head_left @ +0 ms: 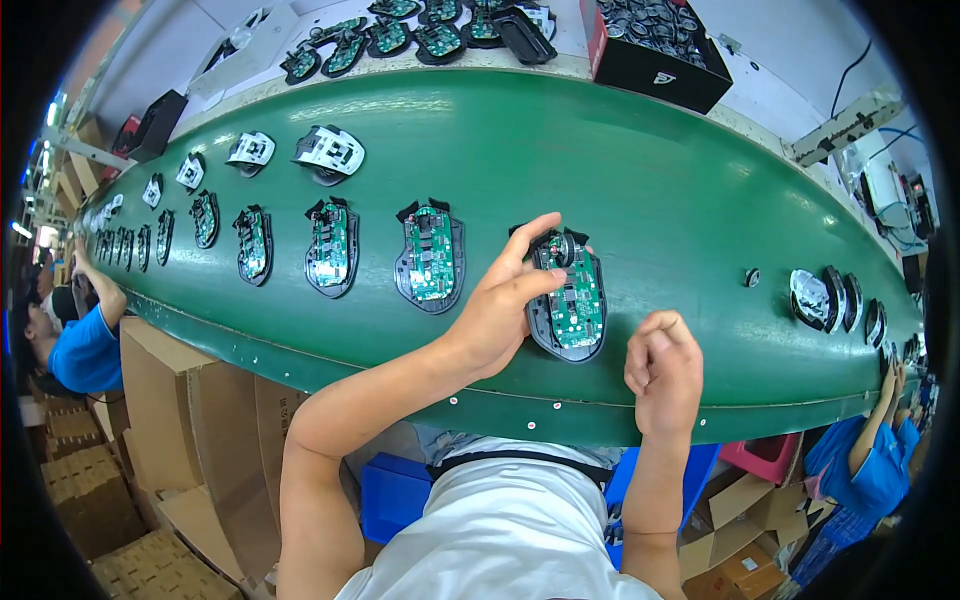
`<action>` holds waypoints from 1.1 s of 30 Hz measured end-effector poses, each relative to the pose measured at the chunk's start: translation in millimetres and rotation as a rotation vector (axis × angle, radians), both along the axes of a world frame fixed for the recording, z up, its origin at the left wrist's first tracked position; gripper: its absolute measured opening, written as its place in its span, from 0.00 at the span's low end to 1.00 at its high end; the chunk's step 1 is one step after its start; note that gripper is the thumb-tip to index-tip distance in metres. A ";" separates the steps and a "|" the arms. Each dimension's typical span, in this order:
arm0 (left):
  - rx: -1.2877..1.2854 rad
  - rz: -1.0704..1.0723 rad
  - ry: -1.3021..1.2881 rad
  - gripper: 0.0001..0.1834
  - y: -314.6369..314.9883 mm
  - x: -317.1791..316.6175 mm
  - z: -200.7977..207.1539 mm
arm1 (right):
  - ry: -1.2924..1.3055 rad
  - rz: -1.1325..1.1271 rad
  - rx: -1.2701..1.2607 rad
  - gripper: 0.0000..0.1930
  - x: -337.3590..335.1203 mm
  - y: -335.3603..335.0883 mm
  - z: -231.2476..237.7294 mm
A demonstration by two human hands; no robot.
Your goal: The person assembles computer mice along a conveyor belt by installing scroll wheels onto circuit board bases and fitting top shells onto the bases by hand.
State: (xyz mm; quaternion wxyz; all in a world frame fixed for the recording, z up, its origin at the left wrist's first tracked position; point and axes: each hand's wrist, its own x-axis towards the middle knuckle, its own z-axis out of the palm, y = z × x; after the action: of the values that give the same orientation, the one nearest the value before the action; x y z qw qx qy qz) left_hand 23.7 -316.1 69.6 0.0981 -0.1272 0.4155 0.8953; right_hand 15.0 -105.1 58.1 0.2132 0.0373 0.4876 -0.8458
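My left hand [492, 312] grips a black computer mouse base [578, 318] with a green circuit board, tilted up over the belt. A dark scroll wheel [565, 249] sits near the board's front end, and the fingers lie close beside it. Just right of the base, my right hand [664, 372] is closed, its fingers curled in; whatever may be in them is hidden. To the left lies another mouse base with its board [431, 258], flat on the green belt. A small dark wheel [752, 277] rests on the belt to the right.
More open mouse bases [330, 247] and white-and-black mouse shells [329, 153] run leftward along the green conveyor belt [600, 140]. Dark shells [832, 299] stand at right. Beyond the belt sit a black box of wheels [662, 60] and several boards [388, 37]. Co-workers sit at both ends.
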 end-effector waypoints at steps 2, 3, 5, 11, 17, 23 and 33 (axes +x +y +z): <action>0.036 0.024 0.032 0.35 1.0 0.7 1.1 | 0.477 -0.043 0.628 0.09 6.1 -12.7 -4.3; 0.068 0.041 0.059 0.36 1.8 1.3 1.5 | 0.535 -0.029 0.764 0.13 6.5 -17.2 1.3; 0.104 0.031 0.082 0.35 2.2 4.0 0.3 | 0.562 0.041 0.840 0.15 5.9 -24.3 -0.9; 0.188 -0.098 0.190 0.32 3.6 3.0 -12.2 | 0.447 0.112 0.711 0.12 6.7 -36.7 -7.1; 0.119 -0.115 0.219 0.34 0.4 7.2 -9.6 | 0.239 0.087 0.384 0.07 8.7 -42.6 -5.6; -0.051 -0.080 0.329 0.33 -2.0 9.1 -11.2 | 0.071 0.126 0.208 0.08 9.3 -42.2 0.2; -0.046 -0.071 0.302 0.34 -5.8 10.5 -8.7 | -0.039 0.107 0.064 0.08 11.9 -45.4 -7.4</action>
State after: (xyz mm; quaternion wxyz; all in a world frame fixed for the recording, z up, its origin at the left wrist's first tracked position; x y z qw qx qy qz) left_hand 34.2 -321.8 60.9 0.0630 0.0215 0.4500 0.8905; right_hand 27.0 -150.5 50.8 0.2660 0.0345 0.5116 -0.8163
